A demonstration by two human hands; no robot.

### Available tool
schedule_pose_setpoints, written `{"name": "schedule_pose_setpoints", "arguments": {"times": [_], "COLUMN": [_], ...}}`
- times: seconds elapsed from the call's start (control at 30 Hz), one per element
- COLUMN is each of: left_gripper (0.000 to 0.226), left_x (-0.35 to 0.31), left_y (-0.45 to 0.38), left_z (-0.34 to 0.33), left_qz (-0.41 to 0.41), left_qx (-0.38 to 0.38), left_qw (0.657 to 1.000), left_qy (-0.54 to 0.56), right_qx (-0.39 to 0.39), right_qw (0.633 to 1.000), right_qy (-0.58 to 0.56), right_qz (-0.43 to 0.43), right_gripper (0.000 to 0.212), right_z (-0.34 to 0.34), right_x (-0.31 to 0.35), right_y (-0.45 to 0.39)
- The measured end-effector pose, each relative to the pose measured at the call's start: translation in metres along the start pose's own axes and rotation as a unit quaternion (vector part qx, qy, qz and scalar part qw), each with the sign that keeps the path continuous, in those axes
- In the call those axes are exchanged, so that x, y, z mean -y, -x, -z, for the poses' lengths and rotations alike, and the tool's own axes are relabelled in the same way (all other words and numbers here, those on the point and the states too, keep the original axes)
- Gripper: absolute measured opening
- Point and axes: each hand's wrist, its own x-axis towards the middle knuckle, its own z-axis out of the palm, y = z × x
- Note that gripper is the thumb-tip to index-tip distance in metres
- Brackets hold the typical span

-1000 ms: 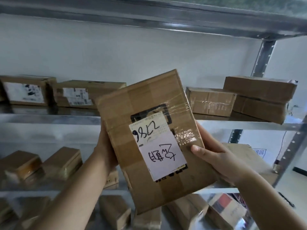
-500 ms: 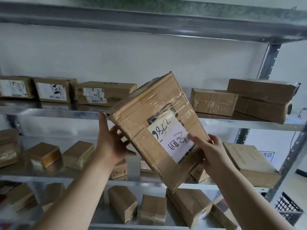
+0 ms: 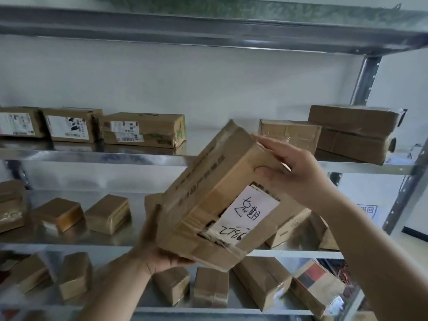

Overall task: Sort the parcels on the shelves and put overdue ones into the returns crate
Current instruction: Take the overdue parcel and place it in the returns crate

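Here, tilted parcel (image 3: 215, 202) between hands (image 3: 231, 209).

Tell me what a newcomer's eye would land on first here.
A tilted brown cardboard parcel fills the centre, its white handwritten paper label reading 2786. The left hand holds its lower corner and the right hand grips its upper end. Behind stands a silver metal shelving rack lined with more taped brown boxes on three levels.
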Motion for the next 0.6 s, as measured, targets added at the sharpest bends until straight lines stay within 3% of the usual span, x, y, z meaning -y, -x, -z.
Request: {"name": "schedule_pose_setpoints", "arguments": {"times": [0.03, 0.07, 0.17, 0.23, 0.33, 0.37, 0.43, 0.5, 0.6], "left_gripper": [0.105, 0.11, 0.09, 0.087, 0.084, 0.082, 0.076, 0.069, 0.056], "left_x": [0.006, 0.011, 0.023, 0.033, 0.039, 0.04, 0.038, 0.034, 0.034], "left_y": [-0.002, 0.001, -0.003, -0.004, -0.006, -0.006, -0.006, -0.004, -0.017], "left_z": [0.001, 0.002, -0.003, -0.006, -0.02, -0.024, -0.033, -0.042, -0.047], "left_qz": [-0.015, -0.036, -0.019, -0.009, -0.003, 0.005, 0.005, -0.005, -0.078], "left_qx": [0.076, 0.105, 0.141, 0.091, 0.054, 0.063, 0.08, 0.052, -0.038], "left_qw": [0.997, 0.994, 0.988, 0.993, 0.993, 0.99, 0.985, 0.994, 0.996], "left_qy": [0.021, 0.026, 0.053, 0.078, 0.105, 0.128, 0.151, 0.097, 0.011], "right_qx": [0.03, 0.057, 0.067, -0.023, -0.204, -0.234, -0.216, -0.133, -0.079], "right_qw": [0.999, 0.998, 0.996, 0.993, 0.956, 0.955, 0.969, 0.95, 0.931], "right_qy": [0.019, 0.031, 0.048, 0.103, 0.211, 0.174, -0.014, -0.236, -0.298], "right_qz": [0.016, 0.026, 0.044, 0.059, -0.004, -0.05, -0.118, -0.156, -0.196], "right_gripper": [0.067, 0.067, 0.062, 0.061, 0.094, 0.105, 0.114, 0.095, 0.068], "right_z": [0.0, -0.001, -0.006, -0.011, -0.018, -0.019, -0.019, -0.02, -0.022], "right_x": [0.004, 0.006, 0.016, 0.018, 0.016, 0.015, 0.014, 0.009, 0.0], "right_y": [-0.002, -0.004, -0.005, -0.004, 0.003, 0.006, 0.014, 0.023, 0.034]}}
